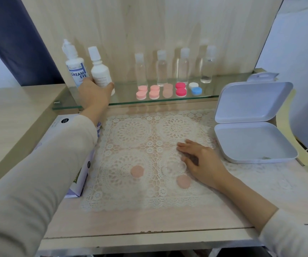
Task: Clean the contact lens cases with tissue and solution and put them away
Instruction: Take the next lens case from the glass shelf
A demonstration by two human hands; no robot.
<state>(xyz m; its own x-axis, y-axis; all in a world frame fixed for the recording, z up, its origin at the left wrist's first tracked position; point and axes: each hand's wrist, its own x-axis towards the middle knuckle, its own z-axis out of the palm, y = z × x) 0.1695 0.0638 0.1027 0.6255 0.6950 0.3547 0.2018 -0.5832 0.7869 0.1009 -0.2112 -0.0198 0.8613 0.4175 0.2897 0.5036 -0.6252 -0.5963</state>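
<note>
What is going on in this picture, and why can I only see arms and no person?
The camera sits on the person's head and looks down, so you see only their arms. No machine here, just two bare hands. The left hand is wrapped around a white bottle on the glass shelf. Beside it stands another bottle marked Dream Eye, and further along are clear little bottles and small round contact lens cases in pink, red, blue and white. The right hand rests on the lace mat, touching a clear lens case. Two pink caps lie nearby. A white box stands open on the right.
</note>
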